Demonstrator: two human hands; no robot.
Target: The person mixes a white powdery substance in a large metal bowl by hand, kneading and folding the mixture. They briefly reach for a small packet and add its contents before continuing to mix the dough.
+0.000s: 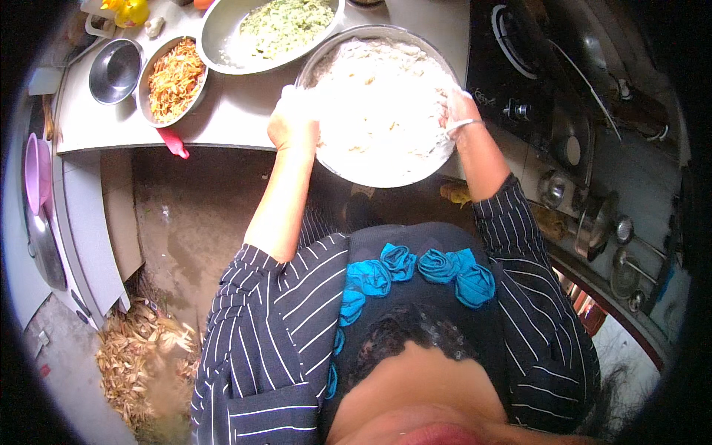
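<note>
A large round metal bowl (364,181) of floury white dough (384,105) is held between my two hands, its near side projecting past the counter's edge. At its left rim, my left hand (295,119) grips the bowl. On the right rim, my right hand (461,111) grips it too, with white flour or dough on the fingers. Strong light washes out much of the bowl's contents. Behind and left stands a wide metal basin (219,41) with chopped pale green vegetable (286,28). Farther left, a smaller metal bowl (173,120) holds shredded orange food (175,80).
An empty metal bowl (115,72) sits at the counter's left. A red handle-like object (175,143) overhangs the counter edge (222,146). To the right are a black gas stove (500,83) and hanging ladles (624,228). Dry husks (139,361) lie on the floor at lower left.
</note>
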